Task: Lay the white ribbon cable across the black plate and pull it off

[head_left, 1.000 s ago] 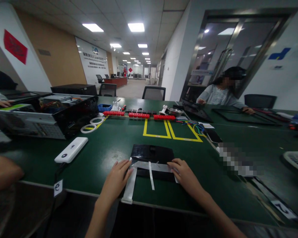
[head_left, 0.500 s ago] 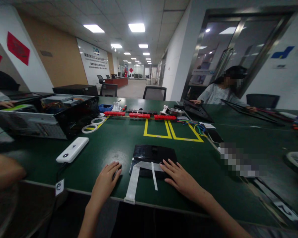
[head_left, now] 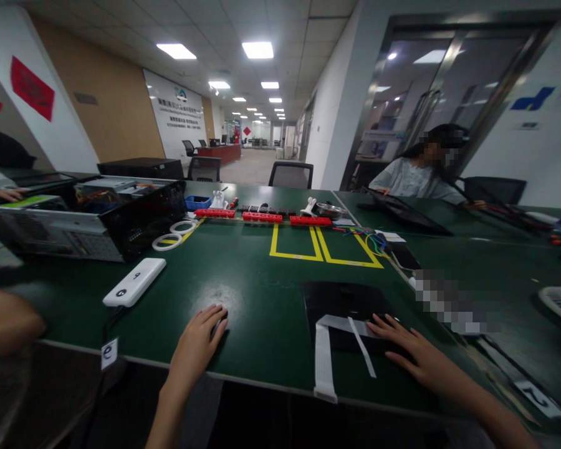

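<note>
A thin black panel (head_left: 346, 299) lies on the green table, with a white flat ribbon cable (head_left: 323, 358) and a narrow white strip (head_left: 362, 349) across its near part. The cable's end reaches the table's front edge. On the panel's right side rests my right hand (head_left: 406, 346), its fingers stretched out and spread over the surface. My left hand (head_left: 201, 337) sits on the table left of the panel, fingers together and curved over a small dark rounded object (head_left: 220, 324). Most of that object is hidden beneath the hand.
To the left are a white power bank (head_left: 135, 282), white rings (head_left: 167, 242) and an opened computer case (head_left: 140, 218). Red strips (head_left: 262, 217) line the back, behind yellow tape outlines (head_left: 297, 257). A phone (head_left: 403, 255) lies right. A co-worker (head_left: 421, 168) handles a dark panel across the table.
My right hand has moved right, and the black panel with its ribbon cable has shifted right with it. My left hand stays in place. The co-worker's dark panel has moved right and lower.
</note>
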Action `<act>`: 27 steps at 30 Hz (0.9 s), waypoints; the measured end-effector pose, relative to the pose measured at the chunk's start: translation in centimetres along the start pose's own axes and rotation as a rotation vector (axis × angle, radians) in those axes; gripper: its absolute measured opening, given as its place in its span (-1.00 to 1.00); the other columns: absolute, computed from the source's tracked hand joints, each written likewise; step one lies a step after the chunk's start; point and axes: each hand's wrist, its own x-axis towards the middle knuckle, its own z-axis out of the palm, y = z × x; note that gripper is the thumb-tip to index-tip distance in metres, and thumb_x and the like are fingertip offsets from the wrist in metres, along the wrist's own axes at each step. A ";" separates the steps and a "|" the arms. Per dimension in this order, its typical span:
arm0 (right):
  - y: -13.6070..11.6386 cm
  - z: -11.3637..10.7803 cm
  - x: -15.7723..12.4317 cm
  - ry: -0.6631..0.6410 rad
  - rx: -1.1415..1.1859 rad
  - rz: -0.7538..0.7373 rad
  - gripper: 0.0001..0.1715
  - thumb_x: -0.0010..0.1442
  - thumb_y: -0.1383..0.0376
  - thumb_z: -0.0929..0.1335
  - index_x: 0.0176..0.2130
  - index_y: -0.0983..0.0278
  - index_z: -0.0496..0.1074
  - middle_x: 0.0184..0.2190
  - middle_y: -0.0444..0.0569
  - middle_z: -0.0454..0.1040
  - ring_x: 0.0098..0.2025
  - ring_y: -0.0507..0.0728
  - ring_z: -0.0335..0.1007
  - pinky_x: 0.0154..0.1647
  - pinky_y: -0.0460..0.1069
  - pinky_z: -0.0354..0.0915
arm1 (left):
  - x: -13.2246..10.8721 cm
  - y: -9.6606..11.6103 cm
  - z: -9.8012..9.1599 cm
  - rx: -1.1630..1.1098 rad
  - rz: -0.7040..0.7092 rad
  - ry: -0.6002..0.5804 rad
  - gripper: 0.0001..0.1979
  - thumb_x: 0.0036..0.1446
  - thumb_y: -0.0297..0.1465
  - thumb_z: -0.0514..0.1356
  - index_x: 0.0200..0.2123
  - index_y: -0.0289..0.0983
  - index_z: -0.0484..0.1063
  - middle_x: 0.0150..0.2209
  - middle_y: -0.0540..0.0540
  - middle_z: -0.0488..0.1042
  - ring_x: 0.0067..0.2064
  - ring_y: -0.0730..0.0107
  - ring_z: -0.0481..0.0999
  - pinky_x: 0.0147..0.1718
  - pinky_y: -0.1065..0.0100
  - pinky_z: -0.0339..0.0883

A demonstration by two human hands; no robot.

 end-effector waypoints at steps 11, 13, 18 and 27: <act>5.5 -0.8 -4.7 0.076 0.150 0.126 -0.51 0.14 0.12 0.24 0.07 0.01 0.34 0.20 0.01 0.14 0.28 0.19 -0.18 0.22 0.11 -0.04 | 0.0 -0.1 0.0 0.000 0.000 -0.009 -0.68 0.21 -0.25 0.02 -0.05 -0.19 0.44 0.00 -0.11 0.46 0.07 0.20 0.38 0.11 0.07 0.13; 5.7 -1.1 -5.1 0.083 0.210 0.124 -0.52 0.12 0.12 0.26 0.05 0.06 0.38 0.19 0.05 0.15 0.27 0.18 -0.17 0.23 0.07 -0.06 | 0.0 -0.1 0.1 0.009 -0.003 -0.020 -0.67 0.22 -0.25 0.01 -0.04 -0.21 0.43 0.01 -0.12 0.45 0.08 0.20 0.37 0.12 0.07 0.12; 5.2 -2.2 -5.3 0.066 0.314 0.152 -0.53 0.08 0.14 0.29 0.00 0.11 0.44 0.18 0.07 0.17 0.25 0.21 -0.07 0.22 0.07 -0.05 | 0.0 -0.1 0.2 0.009 -0.009 -0.024 -0.67 0.21 -0.26 0.01 -0.05 -0.21 0.43 0.01 -0.12 0.45 0.08 0.21 0.37 0.12 0.08 0.12; 6.7 -2.3 -5.1 0.365 0.232 0.529 -0.60 -0.01 0.02 0.28 -0.24 0.19 0.44 -0.23 0.22 0.49 -0.27 0.27 0.47 -0.24 0.07 0.31 | 0.0 -0.1 0.0 -0.004 -0.011 -0.017 -0.67 0.21 -0.26 0.02 -0.05 -0.21 0.43 0.01 -0.11 0.45 0.08 0.22 0.37 0.12 0.08 0.12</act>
